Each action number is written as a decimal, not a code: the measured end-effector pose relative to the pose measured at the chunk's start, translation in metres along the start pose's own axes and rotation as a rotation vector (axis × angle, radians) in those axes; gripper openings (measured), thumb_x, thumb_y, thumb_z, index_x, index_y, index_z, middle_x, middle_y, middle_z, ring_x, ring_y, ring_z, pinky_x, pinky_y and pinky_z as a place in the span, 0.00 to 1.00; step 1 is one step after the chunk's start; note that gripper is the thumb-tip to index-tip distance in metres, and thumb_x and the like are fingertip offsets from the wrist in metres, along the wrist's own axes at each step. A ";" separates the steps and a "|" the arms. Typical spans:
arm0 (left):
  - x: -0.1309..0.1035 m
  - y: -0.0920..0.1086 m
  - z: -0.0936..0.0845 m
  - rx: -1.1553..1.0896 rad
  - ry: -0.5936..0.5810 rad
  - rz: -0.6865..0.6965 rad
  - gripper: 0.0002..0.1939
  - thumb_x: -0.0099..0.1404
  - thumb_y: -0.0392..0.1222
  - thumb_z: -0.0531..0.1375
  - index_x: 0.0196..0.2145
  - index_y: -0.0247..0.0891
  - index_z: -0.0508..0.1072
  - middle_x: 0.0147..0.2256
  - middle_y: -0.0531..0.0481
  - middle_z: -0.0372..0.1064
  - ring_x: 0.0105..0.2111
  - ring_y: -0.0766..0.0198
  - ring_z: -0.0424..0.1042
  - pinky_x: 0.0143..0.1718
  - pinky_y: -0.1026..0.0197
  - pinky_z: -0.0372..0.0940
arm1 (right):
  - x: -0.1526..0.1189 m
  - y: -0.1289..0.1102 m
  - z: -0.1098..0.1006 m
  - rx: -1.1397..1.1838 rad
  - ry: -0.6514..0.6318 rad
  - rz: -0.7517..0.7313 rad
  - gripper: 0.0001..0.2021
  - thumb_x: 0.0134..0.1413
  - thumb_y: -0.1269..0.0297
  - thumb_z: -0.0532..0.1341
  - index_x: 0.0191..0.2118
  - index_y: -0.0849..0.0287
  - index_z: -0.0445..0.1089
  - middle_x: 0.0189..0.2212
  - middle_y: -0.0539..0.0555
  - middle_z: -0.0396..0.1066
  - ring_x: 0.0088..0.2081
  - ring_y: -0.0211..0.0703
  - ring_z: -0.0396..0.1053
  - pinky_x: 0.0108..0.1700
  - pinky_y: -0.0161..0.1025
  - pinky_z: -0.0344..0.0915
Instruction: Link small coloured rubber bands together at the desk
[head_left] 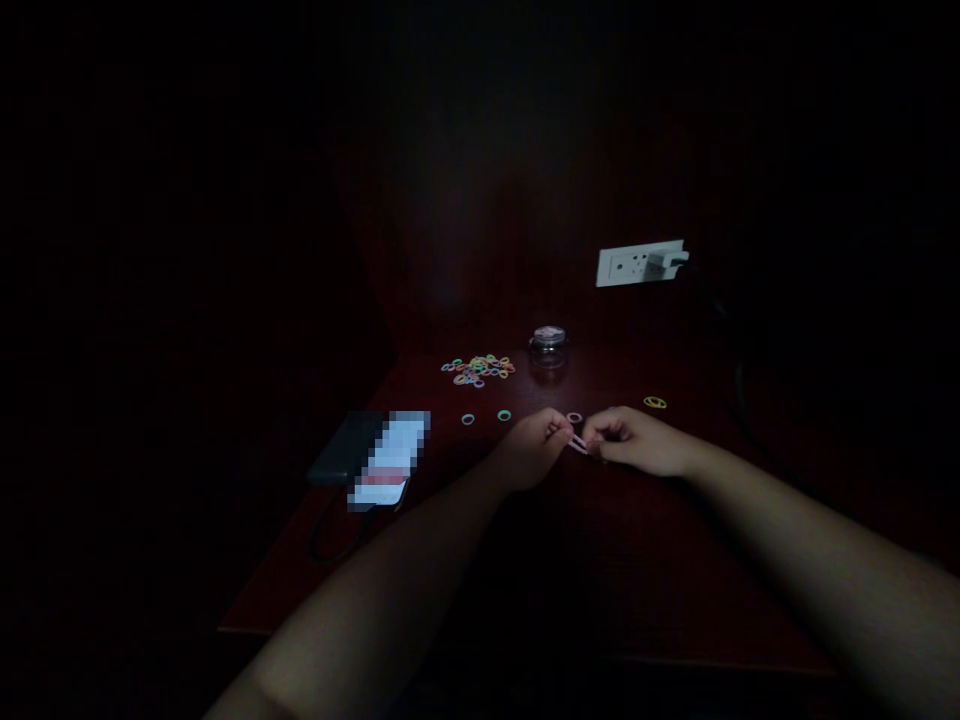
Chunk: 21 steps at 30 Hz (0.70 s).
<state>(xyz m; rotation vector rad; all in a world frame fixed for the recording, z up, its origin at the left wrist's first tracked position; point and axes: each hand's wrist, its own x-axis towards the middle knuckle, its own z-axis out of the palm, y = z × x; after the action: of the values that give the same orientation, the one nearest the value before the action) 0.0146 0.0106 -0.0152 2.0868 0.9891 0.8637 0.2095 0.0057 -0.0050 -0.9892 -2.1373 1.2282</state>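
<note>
Left hand, right hand pinch pink band | table's front edge well apart

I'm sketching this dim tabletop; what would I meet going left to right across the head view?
Bright rectangular phone, small pale blue ring, small teal green ring, bare left hand, thin pale pink band, bare right hand.

The pink elastic band I hold spans the gap between my left fingers and right fingers, blocking passage; a loose pinkish band lies just beyond, the lidded clear jar farther on. Toward me there's room over the tabletop between my forearms. Beyond my right fingers, a lane runs between jar and yellow bands.
</note>
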 end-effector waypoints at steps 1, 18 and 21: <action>0.000 0.001 0.000 -0.015 0.006 -0.003 0.08 0.62 0.41 0.52 0.32 0.35 0.68 0.29 0.52 0.68 0.29 0.68 0.65 0.32 0.65 0.59 | 0.000 -0.001 0.000 0.004 0.002 0.005 0.04 0.46 0.67 0.57 0.26 0.62 0.66 0.19 0.46 0.60 0.22 0.31 0.54 0.26 0.32 0.50; -0.001 0.002 0.000 -0.278 -0.043 -0.089 0.07 0.57 0.41 0.58 0.29 0.33 0.70 0.23 0.54 0.64 0.23 0.72 0.60 0.25 0.68 0.55 | 0.001 0.000 -0.001 0.031 0.059 0.024 0.07 0.47 0.64 0.59 0.27 0.63 0.68 0.19 0.48 0.63 0.23 0.34 0.60 0.28 0.33 0.57; -0.001 0.002 0.001 -0.314 -0.034 -0.090 0.08 0.58 0.42 0.58 0.29 0.33 0.69 0.24 0.53 0.65 0.23 0.72 0.61 0.25 0.68 0.55 | 0.002 0.000 -0.001 0.059 0.067 0.035 0.07 0.46 0.64 0.59 0.27 0.63 0.68 0.19 0.48 0.64 0.23 0.34 0.61 0.28 0.33 0.58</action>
<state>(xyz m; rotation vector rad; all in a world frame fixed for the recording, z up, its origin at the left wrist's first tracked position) 0.0152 0.0087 -0.0145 1.7730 0.8612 0.8735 0.2092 0.0074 -0.0045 -1.0311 -2.0293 1.2499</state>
